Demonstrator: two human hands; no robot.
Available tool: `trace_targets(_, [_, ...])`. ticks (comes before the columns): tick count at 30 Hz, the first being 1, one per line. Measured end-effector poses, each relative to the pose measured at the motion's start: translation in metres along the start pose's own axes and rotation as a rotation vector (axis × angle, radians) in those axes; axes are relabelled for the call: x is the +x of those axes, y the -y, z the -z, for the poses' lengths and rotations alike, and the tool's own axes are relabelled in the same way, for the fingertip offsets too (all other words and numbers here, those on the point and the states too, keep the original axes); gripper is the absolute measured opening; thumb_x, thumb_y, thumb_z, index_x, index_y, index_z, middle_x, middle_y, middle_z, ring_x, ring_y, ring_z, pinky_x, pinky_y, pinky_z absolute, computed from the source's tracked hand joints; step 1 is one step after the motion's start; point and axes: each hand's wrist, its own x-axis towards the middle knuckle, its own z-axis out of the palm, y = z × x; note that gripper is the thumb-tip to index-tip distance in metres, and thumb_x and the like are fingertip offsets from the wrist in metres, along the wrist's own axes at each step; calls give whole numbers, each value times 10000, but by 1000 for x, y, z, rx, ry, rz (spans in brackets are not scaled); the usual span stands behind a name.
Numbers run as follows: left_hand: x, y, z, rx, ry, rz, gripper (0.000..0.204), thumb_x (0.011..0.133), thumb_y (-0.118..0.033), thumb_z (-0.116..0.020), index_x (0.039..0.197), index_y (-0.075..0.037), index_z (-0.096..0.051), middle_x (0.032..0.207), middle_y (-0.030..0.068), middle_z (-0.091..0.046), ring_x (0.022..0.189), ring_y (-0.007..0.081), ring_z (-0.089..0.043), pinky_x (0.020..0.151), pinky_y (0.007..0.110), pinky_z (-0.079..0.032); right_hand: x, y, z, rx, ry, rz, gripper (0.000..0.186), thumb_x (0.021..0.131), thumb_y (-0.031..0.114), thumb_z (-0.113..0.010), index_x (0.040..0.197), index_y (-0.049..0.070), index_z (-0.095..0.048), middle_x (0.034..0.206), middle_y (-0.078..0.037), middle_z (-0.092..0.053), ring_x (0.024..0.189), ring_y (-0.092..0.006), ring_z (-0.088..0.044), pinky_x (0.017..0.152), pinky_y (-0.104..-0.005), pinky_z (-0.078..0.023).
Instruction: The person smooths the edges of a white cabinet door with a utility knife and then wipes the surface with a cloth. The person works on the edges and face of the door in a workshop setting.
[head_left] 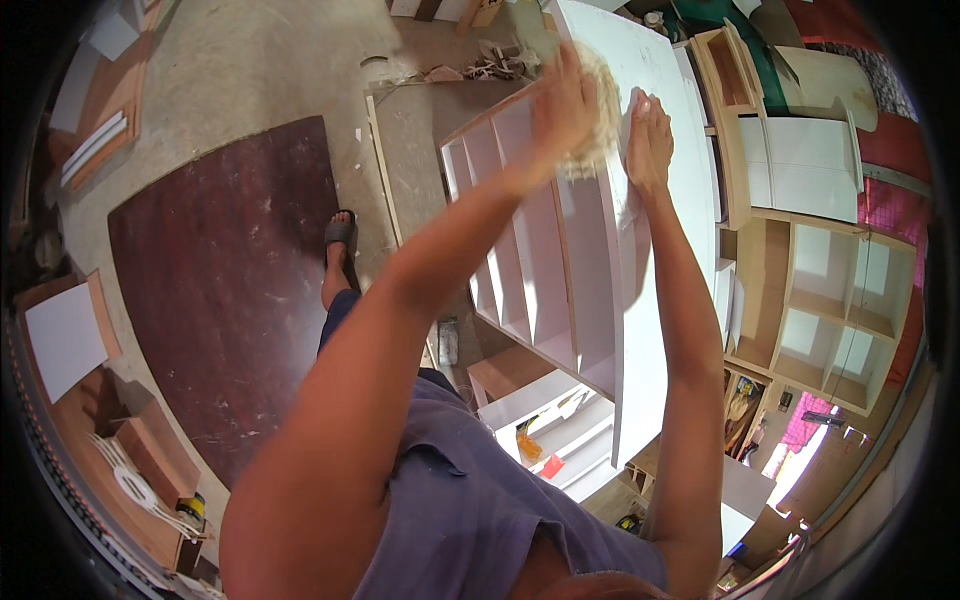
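A white cabinet with several open compartments (pixel 585 270) stands in front of me, its long white top panel (pixel 690 230) reaching away from me. At the panel's left edge my left hand (pixel 565 110), smeared by motion, is closed on a cream, fuzzy-looking cloth (pixel 598 115). The cloth lies against the far part of that edge, and its far side is blurred. My right hand (pixel 650 145) rests on the white panel just right of the cloth, fingers stretched out and holding nothing.
A dark reddish-brown board (pixel 225 280) lies on the floor at the left, beside my sandalled foot (pixel 340 232). Unfinished wooden cabinets with white backs (pixel 835 290) stand close on the right. White panels (pixel 575 470) with orange and red items sit below the cabinet. Cords (pixel 500 62) lie beyond.
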Motion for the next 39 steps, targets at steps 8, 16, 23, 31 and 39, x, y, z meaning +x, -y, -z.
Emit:
trace_targets(8, [-194,-51,-1,-95,333,145,711,1014,-286,-458,1580,3,-138,1439,400,-368,1174,531,-532,975,537,-467,-6,-7,-2,-19,-26,-10,740,1022,625,-144,1488,129,-435,1552,-210,-348,1460,-401,-243,1194,-538,-126])
trace_targets(16, [-39,-11,-3,-190,67,71,622,1006,-187,-459,1553,14,-242,1334,306,-542,997,470,-639,819,501,-523,-11,-10,2,-24,-44,46,702,1035,596,-185,1457,106,-457,1522,-213,-378,1426,-404,-295,1170,-532,-180])
trace_targets(23, [-218,-66,18,-364,234,120,557,1027,-163,-448,1527,38,-307,1259,311,-577,1169,451,-594,985,434,-491,-7,-5,-2,-113,-55,4,799,1020,650,-137,1491,82,-445,1504,-242,-395,1441,-395,-302,1198,-471,-192])
trace_targets(31, [-114,-46,16,-394,178,199,606,1001,-153,-512,1544,1,-291,1174,298,-595,1012,437,-637,869,460,-529,-3,-13,-3,-19,-77,39,642,1038,549,-254,1436,106,-493,1517,-219,-398,1431,-386,-313,1175,-530,-185])
trace_targets(39, [-178,-55,-1,-193,270,126,686,1011,-266,-465,1572,0,-174,1439,380,-386,1232,495,-491,1031,529,-427,-9,-26,10,363,-81,-18,752,1042,606,-171,1359,36,-546,1375,-213,-543,1312,-335,-469,1135,-396,-301])
